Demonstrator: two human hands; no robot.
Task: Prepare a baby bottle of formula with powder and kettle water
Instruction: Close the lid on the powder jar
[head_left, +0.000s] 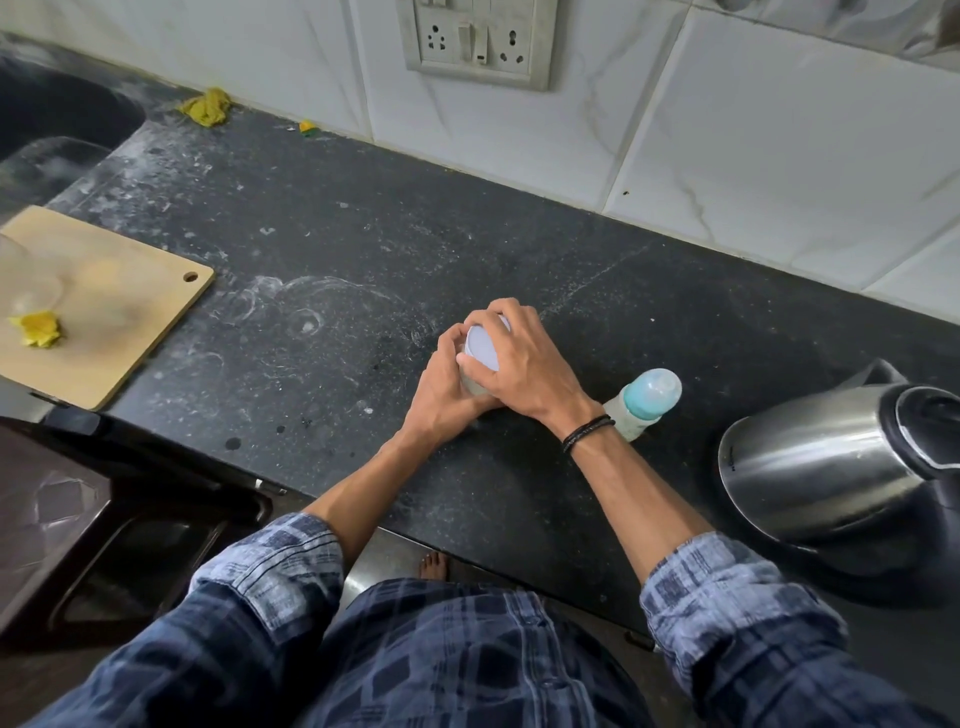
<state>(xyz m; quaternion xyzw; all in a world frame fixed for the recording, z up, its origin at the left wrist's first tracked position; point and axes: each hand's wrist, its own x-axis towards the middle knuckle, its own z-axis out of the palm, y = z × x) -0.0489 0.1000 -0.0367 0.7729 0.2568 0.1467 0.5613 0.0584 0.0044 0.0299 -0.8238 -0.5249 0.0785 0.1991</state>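
Black counter (322, 249): left hand (451, 387), right hand (524, 364) both grasping white-lidded jar (483, 345); baby bottle (647, 397) just right.

black stone counter (363, 249) under white marble-look wall tiles (753, 130), a socket panel (475, 39).

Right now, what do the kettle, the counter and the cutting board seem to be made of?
The kettle looks like brushed stainless steel: its body mirrors the room, and the lid and handle look like black plastic. The counter seems polished dark stone, perhaps granite, speckled and marked with pale water stains. The cutting board appears to be light wood or bamboo, matte, with a hanging hole in one corner.
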